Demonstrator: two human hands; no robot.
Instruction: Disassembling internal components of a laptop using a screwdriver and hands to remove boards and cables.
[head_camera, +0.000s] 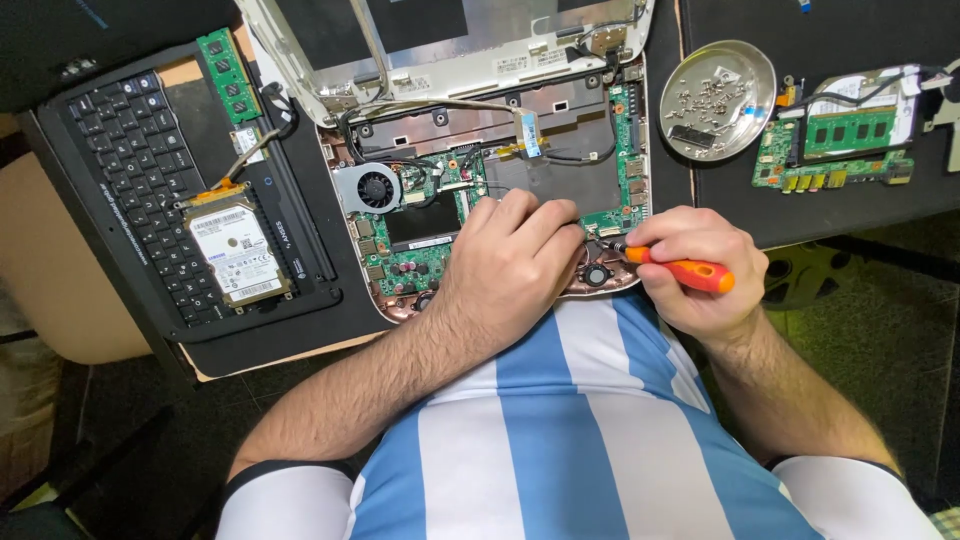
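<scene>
Working over the opened laptop (500, 150), we press our left hand (510, 265) flat onto the green circuit board (415, 265), fingers curled down near its lower right corner and holding nothing. Our right hand (695, 270) is closed around the orange-handled screwdriver (680, 268), whose dark tip points left toward the board's edge, just beside the left fingertips.

The tip sits so close to the fingers that we judge a slip could jab them or skid across the board and scratch its small parts. Thin cables (440, 110) run loose over the upper part of the case, and a careless sweep of either wrist could snag them. The small fan (372, 188) lies just left of the left hand, open to a knock.

A loosened screw could drop into the case, since the metal dish (745, 70) of screws sits well apart at the upper right. The hard drive (238, 250) rests loose on the black keyboard (140, 160) to the left, and an elbow could shove it.
</scene>
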